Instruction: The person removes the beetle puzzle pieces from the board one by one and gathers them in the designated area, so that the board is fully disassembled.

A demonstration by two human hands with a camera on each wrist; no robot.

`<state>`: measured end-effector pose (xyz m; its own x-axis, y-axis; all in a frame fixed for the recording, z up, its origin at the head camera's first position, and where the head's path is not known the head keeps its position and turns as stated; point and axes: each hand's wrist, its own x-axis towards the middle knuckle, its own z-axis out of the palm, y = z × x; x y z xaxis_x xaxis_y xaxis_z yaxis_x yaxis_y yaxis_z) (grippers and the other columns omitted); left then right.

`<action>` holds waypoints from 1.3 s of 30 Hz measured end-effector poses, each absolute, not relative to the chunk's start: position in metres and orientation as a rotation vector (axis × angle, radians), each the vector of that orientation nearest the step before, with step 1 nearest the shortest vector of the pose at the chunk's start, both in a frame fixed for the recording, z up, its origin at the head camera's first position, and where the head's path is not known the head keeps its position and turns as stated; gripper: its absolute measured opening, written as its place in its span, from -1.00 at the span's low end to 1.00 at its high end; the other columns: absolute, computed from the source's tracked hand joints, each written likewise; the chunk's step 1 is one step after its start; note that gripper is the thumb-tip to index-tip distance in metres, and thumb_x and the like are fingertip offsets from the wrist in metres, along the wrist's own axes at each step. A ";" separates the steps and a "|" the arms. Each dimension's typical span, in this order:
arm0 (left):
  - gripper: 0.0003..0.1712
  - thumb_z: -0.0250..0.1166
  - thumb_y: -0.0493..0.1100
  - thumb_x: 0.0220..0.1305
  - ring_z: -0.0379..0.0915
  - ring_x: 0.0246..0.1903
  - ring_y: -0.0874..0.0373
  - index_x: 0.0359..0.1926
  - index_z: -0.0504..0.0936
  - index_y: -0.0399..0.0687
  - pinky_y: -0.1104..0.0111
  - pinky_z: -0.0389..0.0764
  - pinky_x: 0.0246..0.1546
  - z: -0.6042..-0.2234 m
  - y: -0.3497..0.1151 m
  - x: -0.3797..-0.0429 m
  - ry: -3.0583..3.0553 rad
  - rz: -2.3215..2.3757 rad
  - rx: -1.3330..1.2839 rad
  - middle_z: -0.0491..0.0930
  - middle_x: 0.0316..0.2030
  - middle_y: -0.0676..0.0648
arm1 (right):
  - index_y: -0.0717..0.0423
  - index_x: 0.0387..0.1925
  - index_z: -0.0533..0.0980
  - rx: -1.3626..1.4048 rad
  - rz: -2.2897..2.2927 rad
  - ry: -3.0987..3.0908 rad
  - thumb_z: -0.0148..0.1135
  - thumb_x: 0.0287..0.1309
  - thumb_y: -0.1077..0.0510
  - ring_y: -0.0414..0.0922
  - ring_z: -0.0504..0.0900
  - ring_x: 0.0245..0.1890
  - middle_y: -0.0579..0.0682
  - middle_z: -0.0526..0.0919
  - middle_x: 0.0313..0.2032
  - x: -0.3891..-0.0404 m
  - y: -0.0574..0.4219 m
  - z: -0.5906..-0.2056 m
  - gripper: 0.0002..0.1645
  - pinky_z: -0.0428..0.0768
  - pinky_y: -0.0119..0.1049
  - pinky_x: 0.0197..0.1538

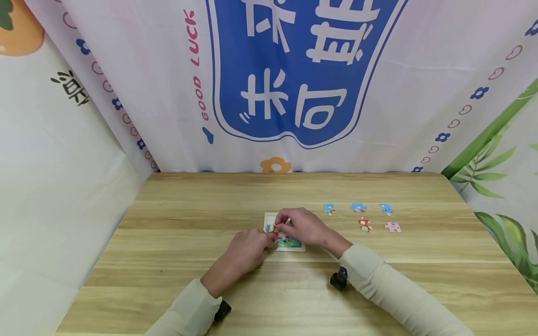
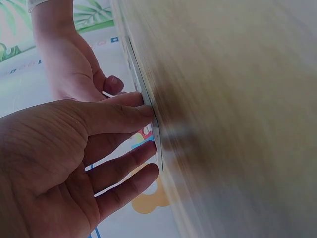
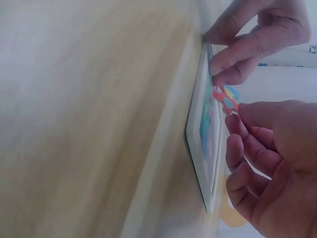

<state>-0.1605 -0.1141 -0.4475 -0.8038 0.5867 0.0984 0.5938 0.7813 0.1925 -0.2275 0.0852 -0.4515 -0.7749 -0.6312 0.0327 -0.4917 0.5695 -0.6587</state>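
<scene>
A small picture puzzle board (image 1: 297, 248) with a pale frame lies flat on the table. My right hand (image 1: 304, 226) is above its upper right part. Between its thumb and index finger it pinches a red puzzle piece (image 3: 229, 101) with coloured spots, tilted at the board's surface. My left hand (image 1: 251, 249) rests at the board's left side. In the left wrist view the left thumb (image 2: 133, 117) touches the frame's edge, with the other fingers fairly straight. Both hands partly hide the picture.
Right of the board lie loose puzzle pieces: three bluish ones, including a blue piece (image 1: 358, 206), then a red spotted piece (image 1: 365, 225) and a pink piece (image 1: 393, 227). The wooden table (image 1: 189, 205) ends against a printed curtain (image 1: 168, 93) at the back.
</scene>
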 end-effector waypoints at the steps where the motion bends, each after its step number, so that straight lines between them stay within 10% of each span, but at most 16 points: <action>1: -0.73 0.36 -0.36 0.33 0.30 -0.54 0.29 -0.15 0.89 0.09 0.42 0.32 -0.62 -0.448 -0.114 -0.161 -2.934 -0.332 -0.971 0.76 -0.25 -0.02 | -0.05 -0.21 0.62 -0.945 -0.989 2.603 0.24 0.45 0.16 -0.27 0.58 -0.36 -0.24 0.68 -0.30 -0.228 0.085 -0.452 -0.93 0.56 -0.27 -0.24; 39: -0.81 0.37 -0.31 0.37 0.70 -0.16 0.08 -0.10 0.86 -0.06 0.33 0.66 -0.31 -0.448 -0.112 -0.162 -2.937 -0.352 -0.999 0.76 -0.07 0.01 | -0.01 -0.26 0.57 -0.851 -1.017 2.630 0.20 0.48 0.19 -0.18 0.55 -0.39 -0.16 0.65 -0.32 -0.229 0.131 -0.442 -0.89 0.55 -0.23 -0.28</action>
<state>-0.1617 -0.1121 -0.4484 -0.7951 0.5997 0.0903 0.6041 0.7698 0.2061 -0.2294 0.1310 -0.4422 -0.8154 -0.5784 0.0239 -0.4440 0.5984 -0.6669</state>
